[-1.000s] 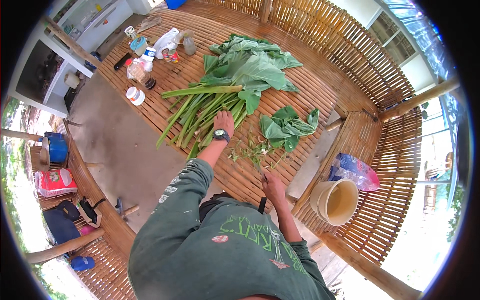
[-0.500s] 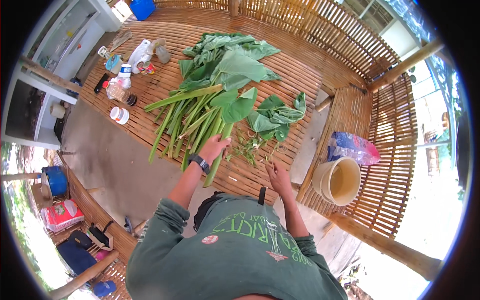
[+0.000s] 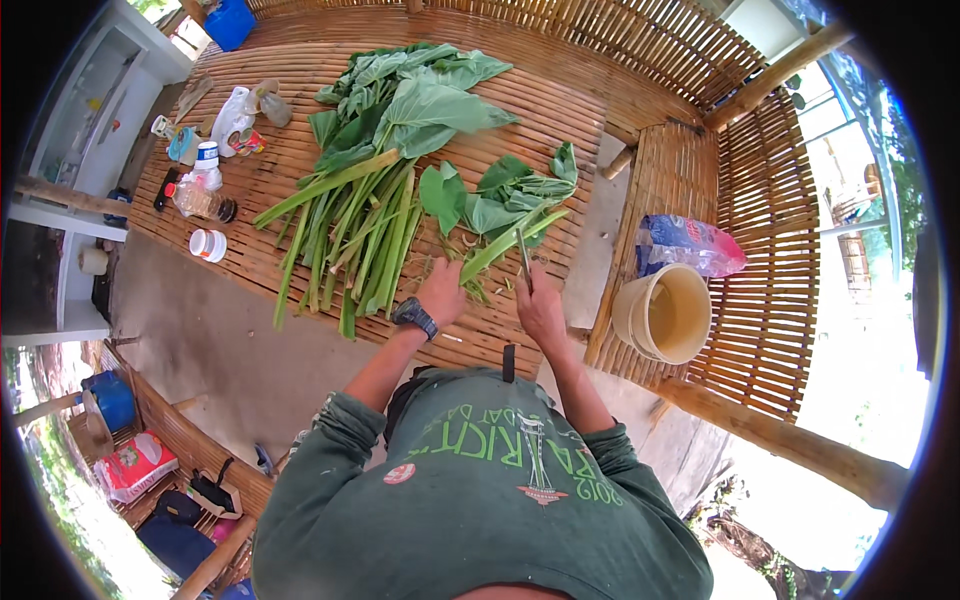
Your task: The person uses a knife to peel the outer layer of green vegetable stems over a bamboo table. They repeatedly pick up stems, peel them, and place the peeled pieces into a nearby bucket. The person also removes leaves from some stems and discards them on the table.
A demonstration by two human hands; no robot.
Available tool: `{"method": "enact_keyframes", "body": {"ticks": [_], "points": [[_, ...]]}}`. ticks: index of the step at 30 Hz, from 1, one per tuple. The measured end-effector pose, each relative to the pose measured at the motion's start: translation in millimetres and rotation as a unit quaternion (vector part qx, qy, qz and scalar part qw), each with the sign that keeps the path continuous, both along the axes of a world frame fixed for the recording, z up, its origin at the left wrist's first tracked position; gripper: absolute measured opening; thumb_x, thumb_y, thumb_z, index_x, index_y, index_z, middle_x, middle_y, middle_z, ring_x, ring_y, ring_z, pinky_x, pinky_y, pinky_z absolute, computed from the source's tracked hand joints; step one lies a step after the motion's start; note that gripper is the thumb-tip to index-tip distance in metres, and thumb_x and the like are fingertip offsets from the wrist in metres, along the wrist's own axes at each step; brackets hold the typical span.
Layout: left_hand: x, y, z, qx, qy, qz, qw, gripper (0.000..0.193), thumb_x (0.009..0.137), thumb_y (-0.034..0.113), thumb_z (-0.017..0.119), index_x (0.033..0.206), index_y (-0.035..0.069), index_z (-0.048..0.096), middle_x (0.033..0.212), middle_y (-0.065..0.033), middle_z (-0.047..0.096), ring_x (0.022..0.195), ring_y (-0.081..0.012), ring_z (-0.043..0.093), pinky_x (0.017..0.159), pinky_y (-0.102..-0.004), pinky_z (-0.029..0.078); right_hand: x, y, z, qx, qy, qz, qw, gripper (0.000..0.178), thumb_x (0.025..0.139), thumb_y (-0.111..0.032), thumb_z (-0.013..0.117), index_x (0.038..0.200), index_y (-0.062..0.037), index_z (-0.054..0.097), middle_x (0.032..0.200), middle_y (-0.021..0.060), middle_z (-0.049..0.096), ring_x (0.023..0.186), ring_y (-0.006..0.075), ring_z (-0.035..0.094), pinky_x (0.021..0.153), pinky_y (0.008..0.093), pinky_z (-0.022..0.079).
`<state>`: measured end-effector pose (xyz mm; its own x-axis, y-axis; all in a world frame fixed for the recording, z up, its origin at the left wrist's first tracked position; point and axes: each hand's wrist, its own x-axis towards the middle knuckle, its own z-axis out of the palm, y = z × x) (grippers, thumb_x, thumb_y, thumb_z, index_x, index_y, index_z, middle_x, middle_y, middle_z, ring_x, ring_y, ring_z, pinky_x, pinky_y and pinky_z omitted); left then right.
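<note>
My left hand (image 3: 441,292), with a dark watch at its wrist, is closed around the lower end of a thick green leaf stalk (image 3: 512,242). The stalk slants up and to the right over the table. In my right hand (image 3: 542,305) is a knife (image 3: 523,252), its thin blade pointing away from me and close against the stalk. Beyond my left hand lies a heap of long green stalks (image 3: 345,245) with big leaves (image 3: 425,110). A single leaf (image 3: 443,197) and a smaller leaf pile (image 3: 515,195) lie past the held stalk. Thin green peelings are scattered under my hands.
Everything lies on a bamboo-slat table (image 3: 560,110). Bottles (image 3: 203,202), a white jar (image 3: 208,245) and plastic bags stand at its left. On the bamboo bench to the right are a cream bucket (image 3: 662,313) and a pink-blue plastic package (image 3: 690,245).
The stalk in my left hand has swung over to point right, and a leaf now lies apart from it. My right hand has risen toward it, bringing the knife into sight. The view has shifted.
</note>
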<state>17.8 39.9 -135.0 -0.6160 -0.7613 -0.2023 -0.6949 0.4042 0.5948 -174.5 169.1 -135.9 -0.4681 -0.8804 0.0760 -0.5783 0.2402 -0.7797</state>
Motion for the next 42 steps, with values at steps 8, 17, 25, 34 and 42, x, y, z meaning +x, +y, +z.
{"method": "enact_keyframes", "body": {"ticks": [8,17,25,34,42], "points": [[-9,-8,-1,-0.014,0.017,0.012,1.000,0.031,0.096,0.019,0.071,0.123,0.004,0.063,0.110,-0.0203,0.066,0.104,-0.0427,0.066,0.088,-0.0528,0.054,40,6,-6,0.144,0.059,0.078,0.985,0.018,0.101,-0.012,0.054,0.115,-0.0029,0.050,0.078,0.0259,0.067,0.074,0.0468,0.068,0.066,0.0588,0.053],[-22,-2,3,-0.072,0.156,0.001,0.985,0.033,0.094,0.016,0.074,0.123,0.003,0.064,0.109,-0.0187,0.067,0.096,-0.0405,0.067,0.084,-0.0482,0.054,33,-50,-68,0.158,-0.041,0.155,0.974,0.020,0.101,-0.015,0.054,0.111,0.0019,0.055,0.083,0.0300,0.069,0.086,0.0500,0.070,0.071,0.0583,0.054],[5,-30,-15,0.211,0.299,0.141,0.920,0.037,0.093,0.006,0.078,0.128,-0.002,0.068,0.118,-0.0091,0.074,0.107,-0.0175,0.072,0.093,-0.0323,0.057,22,-50,-2,0.217,-0.310,-0.011,0.926,0.039,0.106,-0.037,0.061,0.102,0.0004,0.070,0.076,0.0215,0.068,0.070,0.0388,0.065,0.068,0.0486,0.051],[-4,-27,12,0.194,0.344,0.145,0.907,0.036,0.095,0.006,0.078,0.130,-0.001,0.067,0.115,-0.0066,0.075,0.106,-0.0161,0.072,0.095,-0.0296,0.059,20,-66,34,0.022,-0.270,0.026,0.962,0.039,0.107,-0.038,0.065,0.123,-0.0035,0.072,0.079,0.0008,0.061,0.070,0.0095,0.052,0.063,0.0304,0.045],[-4,-51,24,0.344,0.421,0.331,0.771,0.031,0.104,0.020,0.072,0.127,0.003,0.059,0.103,-0.0079,0.073,0.089,-0.0165,0.074,0.074,-0.0345,0.068,4,-49,36,0.147,-0.285,0.071,0.944,0.033,0.104,-0.032,0.069,0.123,-0.0058,0.073,0.082,-0.0007,0.064,0.062,0.0085,0.052,0.056,0.0283,0.044]]}}
